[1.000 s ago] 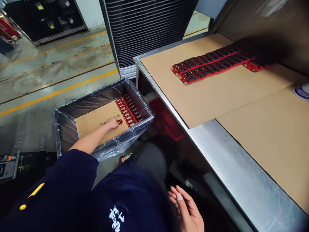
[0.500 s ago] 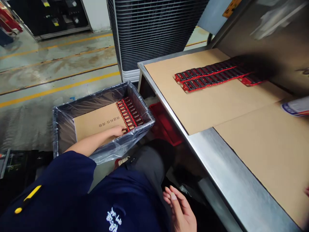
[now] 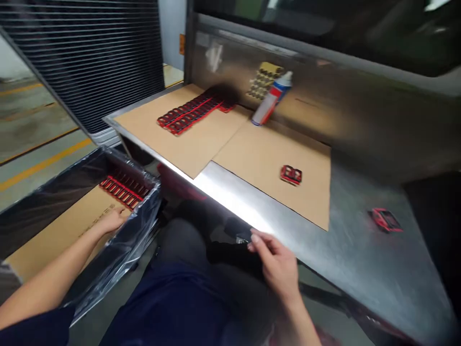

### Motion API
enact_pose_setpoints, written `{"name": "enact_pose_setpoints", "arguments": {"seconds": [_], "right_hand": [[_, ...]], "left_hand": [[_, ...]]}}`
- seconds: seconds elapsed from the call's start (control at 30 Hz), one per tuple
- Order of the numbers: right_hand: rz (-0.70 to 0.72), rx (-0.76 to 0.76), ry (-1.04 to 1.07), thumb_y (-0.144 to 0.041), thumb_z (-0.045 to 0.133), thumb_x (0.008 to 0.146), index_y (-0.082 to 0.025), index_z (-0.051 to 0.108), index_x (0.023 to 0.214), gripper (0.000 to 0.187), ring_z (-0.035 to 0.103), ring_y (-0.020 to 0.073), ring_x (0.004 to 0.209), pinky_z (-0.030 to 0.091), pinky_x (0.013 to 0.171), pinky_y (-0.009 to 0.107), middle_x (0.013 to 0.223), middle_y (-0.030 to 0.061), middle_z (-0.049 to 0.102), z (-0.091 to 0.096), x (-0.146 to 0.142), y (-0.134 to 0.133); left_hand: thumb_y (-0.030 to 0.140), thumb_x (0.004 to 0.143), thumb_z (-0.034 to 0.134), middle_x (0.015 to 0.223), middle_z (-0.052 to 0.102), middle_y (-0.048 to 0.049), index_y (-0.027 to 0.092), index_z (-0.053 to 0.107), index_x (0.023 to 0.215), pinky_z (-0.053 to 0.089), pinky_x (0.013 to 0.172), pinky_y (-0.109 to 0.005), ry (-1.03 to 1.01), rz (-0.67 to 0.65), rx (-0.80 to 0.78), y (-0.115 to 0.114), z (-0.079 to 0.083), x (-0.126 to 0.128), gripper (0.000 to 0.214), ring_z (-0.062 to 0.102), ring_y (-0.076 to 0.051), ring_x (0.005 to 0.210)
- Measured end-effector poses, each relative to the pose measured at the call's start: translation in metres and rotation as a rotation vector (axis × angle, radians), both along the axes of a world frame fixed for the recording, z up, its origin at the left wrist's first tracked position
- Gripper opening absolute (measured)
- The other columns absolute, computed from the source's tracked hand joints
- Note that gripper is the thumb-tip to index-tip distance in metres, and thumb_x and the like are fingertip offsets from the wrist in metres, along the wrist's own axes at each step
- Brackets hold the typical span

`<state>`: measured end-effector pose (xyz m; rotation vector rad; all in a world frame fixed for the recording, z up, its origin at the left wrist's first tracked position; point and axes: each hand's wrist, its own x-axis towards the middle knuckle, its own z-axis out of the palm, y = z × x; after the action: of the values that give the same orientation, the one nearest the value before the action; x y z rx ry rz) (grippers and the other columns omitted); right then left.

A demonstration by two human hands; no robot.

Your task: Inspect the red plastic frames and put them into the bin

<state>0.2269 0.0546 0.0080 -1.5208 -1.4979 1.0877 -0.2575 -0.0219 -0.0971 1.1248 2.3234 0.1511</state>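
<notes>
My left hand (image 3: 111, 220) reaches into the lined bin (image 3: 142, 204), curled at the near end of the row of red-and-black frame parts (image 3: 124, 190). Its fingertips are partly hidden, and what they grip cannot be made out. My right hand (image 3: 277, 262) hangs in front of the table's metal edge, thumb and curled fingers close together, with nothing seen between them. A small pair of red-and-black frame parts (image 3: 291, 175) lies on the cardboard sheet (image 3: 248, 158). Another red-and-black part (image 3: 385, 219), blurred, is on the bare metal table (image 3: 363, 254) at the right.
Long rows of red-and-black parts (image 3: 192, 115) lie on the far-left cardboard. A spray can or tube with a white tip (image 3: 271, 101) stands tilted near the back panel (image 3: 309, 105). A dark slatted unit (image 3: 108, 57) stands behind the bin.
The view has swung right, showing more of the table and the parts on it. My right hand has risen to the table edge. My left hand stays in the bin beside the row.
</notes>
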Motion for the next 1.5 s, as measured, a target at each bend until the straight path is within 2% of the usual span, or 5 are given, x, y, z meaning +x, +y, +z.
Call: {"name": "enact_pose_setpoints", "arguments": {"seconds": [0.17, 0.47, 0.93, 1.23, 1.5], "right_hand": [[-0.211, 0.342, -0.442, -0.039, 0.065, 0.089, -0.018, 0.075, 0.115, 0.034, 0.068, 0.0269, 0.102, 0.054, 0.092, 0.041, 0.115, 0.0125, 0.072, 0.051, 0.029, 0.107], [-0.291, 0.127, -0.849, -0.033, 0.069, 0.087, -0.014, 0.074, 0.117, 0.036, 0.054, 0.0370, 0.120, 0.050, 0.094, 0.048, 0.124, 0.0212, 0.063, 0.043, 0.016, 0.214], [0.258, 0.812, -0.556, -0.020, 0.070, 0.089, -0.018, 0.073, 0.116, 0.028, 0.062, 0.0349, 0.121, 0.057, 0.101, 0.049, 0.122, 0.0149, 0.070, 0.002, -0.064, -0.069], [0.276, 0.185, 0.300, -0.042, 0.083, 0.079, -0.028, 0.028, 0.161, 0.099, 0.050, 0.0341, 0.143, 0.049, 0.114, 0.054, 0.159, 0.0150, 0.045, -0.021, -0.029, -0.098], [0.287, 0.152, 0.353, -0.029, 0.087, 0.072, -0.030, 0.050, 0.148, 0.084, 0.056, 0.0317, 0.137, 0.046, 0.116, 0.052, 0.148, 0.0101, 0.058, -0.031, -0.037, -0.097]], "left_hand": [[0.049, 0.090, 0.048, 0.115, 0.076, -0.0100, 0.018, 0.058, 0.129, 0.060, 0.092, -0.037, -0.059, -0.029, 0.310, -0.001, 0.052, 0.032, 0.051, 0.074, -0.024, 0.102], [0.038, 0.091, 0.066, 0.120, 0.076, -0.0031, 0.030, 0.071, 0.121, 0.061, 0.098, -0.032, -0.312, -0.562, 0.701, -0.029, 0.074, 0.141, 0.032, 0.074, -0.021, 0.109], [0.032, 0.072, 0.088, 0.093, 0.074, -0.0038, 0.015, 0.065, 0.104, 0.059, 0.077, -0.021, -1.600, 0.484, 0.453, 0.028, 0.100, 0.295, 0.042, 0.071, -0.012, 0.081], [0.036, 0.067, 0.089, 0.083, 0.078, -0.0078, 0.013, 0.067, 0.099, 0.062, 0.059, -0.026, -1.849, 0.250, -0.101, 0.011, 0.090, 0.274, 0.046, 0.076, -0.021, 0.064], [0.037, 0.070, 0.089, 0.091, 0.080, -0.0122, 0.010, 0.071, 0.107, 0.063, 0.064, -0.027, -1.741, 0.181, -0.213, 0.003, 0.080, 0.266, 0.049, 0.077, -0.021, 0.070]]}}
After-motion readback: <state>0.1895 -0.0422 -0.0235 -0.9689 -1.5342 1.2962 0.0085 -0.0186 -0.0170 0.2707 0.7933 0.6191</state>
